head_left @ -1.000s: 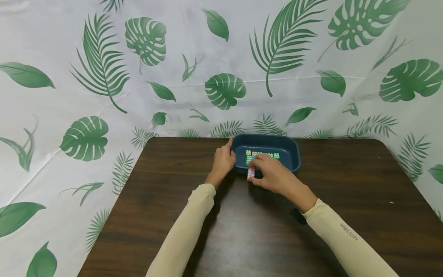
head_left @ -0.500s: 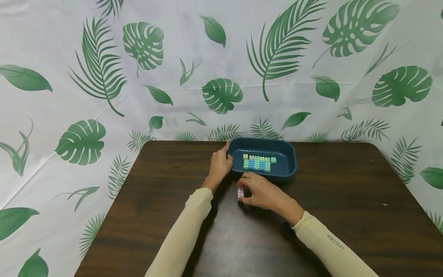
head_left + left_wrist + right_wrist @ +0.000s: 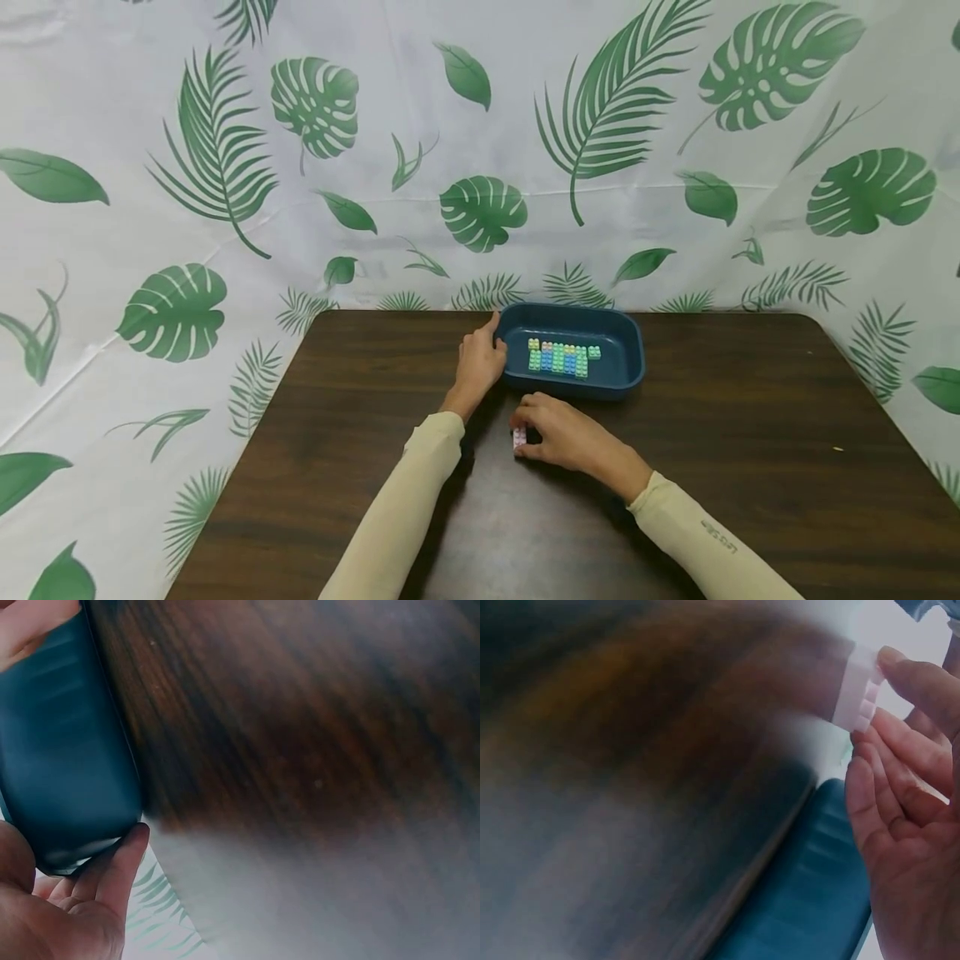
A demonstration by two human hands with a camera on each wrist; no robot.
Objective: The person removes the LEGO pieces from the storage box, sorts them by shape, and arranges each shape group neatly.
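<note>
A pink brick (image 3: 520, 439) is pinched between the thumb and fingers of my right hand (image 3: 562, 435), just in front of the blue tray (image 3: 628, 386). In the right wrist view the pink block (image 3: 856, 688) is held by its two ends, low over the table. My left hand (image 3: 477, 363) grips the tray's left end; in the left wrist view the fingers of that hand (image 3: 75, 907) curl round the end of the tray (image 3: 71, 750). Inside the tray lie green, blue and yellow bricks (image 3: 558, 359), grouped closely.
The dark wooden table (image 3: 720, 433) spreads to both sides, with a small yellow speck (image 3: 837, 449) on its right part. Behind it hangs a white cloth (image 3: 405, 75) with green leaves.
My right hand has brought the pink brick from the tray's front edge toward me and slightly left, down near the table. My left hand has stayed on the tray.
</note>
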